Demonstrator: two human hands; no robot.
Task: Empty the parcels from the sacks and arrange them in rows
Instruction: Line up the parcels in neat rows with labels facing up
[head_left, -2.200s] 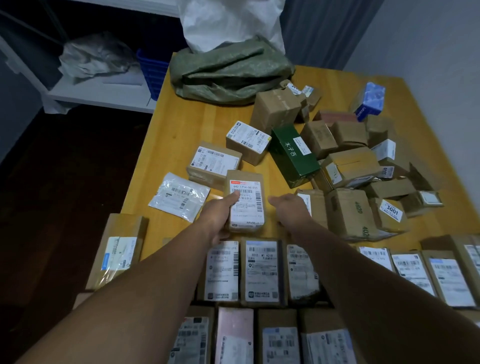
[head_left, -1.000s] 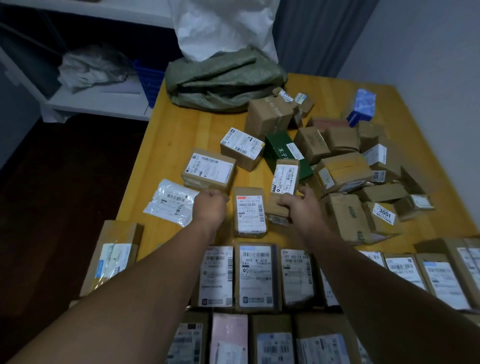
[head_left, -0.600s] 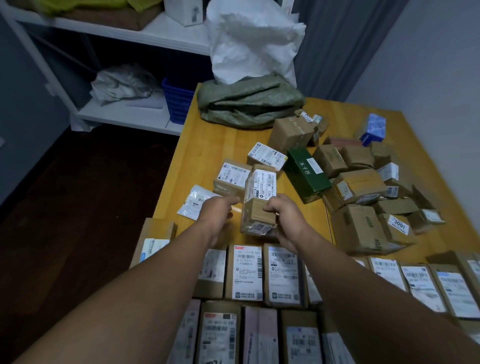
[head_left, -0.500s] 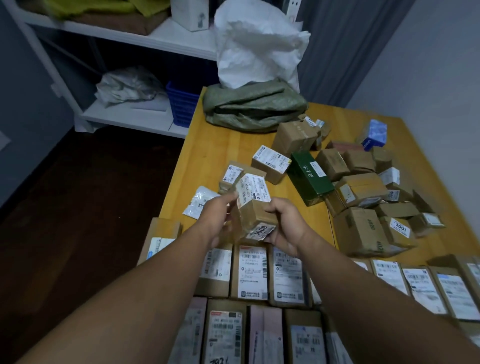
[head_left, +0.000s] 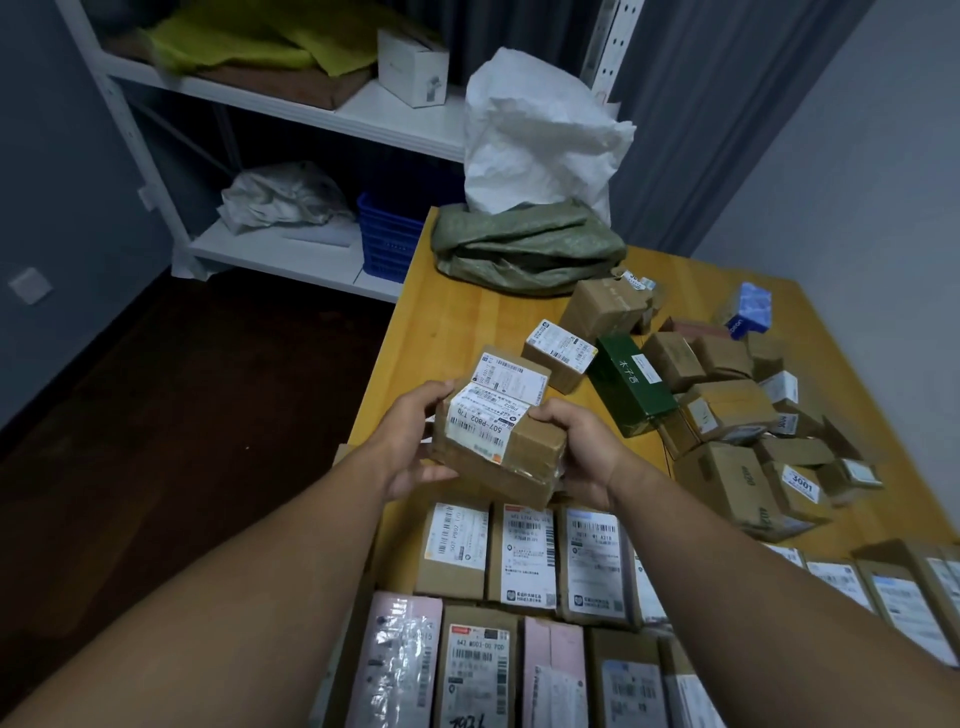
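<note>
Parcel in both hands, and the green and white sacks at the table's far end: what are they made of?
The held parcel looks like matte brown cardboard, with glossy tape catching light and a white paper label. The green sack is probably woven plastic: dull, in soft crumpled folds. The white sack seems similar but stiffer, standing in sharp creases.

We grip one taped cardboard parcel (head_left: 506, 449) between the left hand (head_left: 415, 441) and the right hand (head_left: 584, 452), label up, above the wooden table (head_left: 467, 322). Labelled parcels (head_left: 530, 561) lie in rows along the near edge. Unsorted boxes (head_left: 727, 405) crowd the right side. A green sack (head_left: 524, 249) lies at the far edge, with a white sack (head_left: 535, 135) behind it.
</note>
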